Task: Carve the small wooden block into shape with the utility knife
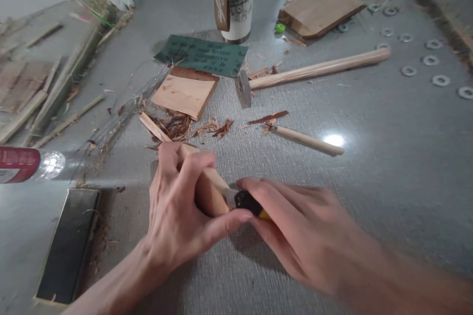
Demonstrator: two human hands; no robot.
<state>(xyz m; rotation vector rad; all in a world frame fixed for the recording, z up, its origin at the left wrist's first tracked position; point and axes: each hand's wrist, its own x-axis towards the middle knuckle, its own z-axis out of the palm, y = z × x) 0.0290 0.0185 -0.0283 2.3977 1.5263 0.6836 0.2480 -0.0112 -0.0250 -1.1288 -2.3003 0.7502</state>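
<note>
Currently, left hand (177,204) grips one block (210,193).

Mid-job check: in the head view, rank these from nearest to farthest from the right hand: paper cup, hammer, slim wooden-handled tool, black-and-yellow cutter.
1. Black-and-yellow cutter: held in the right hand.
2. Slim wooden-handled tool: lying just beyond the hand.
3. Hammer: lying farther forward.
4. Paper cup: standing upright behind the hammer, ahead and left.

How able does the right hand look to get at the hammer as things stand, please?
Probably not yet: the right hand holds a black and yellow tool. Otherwise the way to the hammer looks free, past a slim wooden handle lying flat.
</note>
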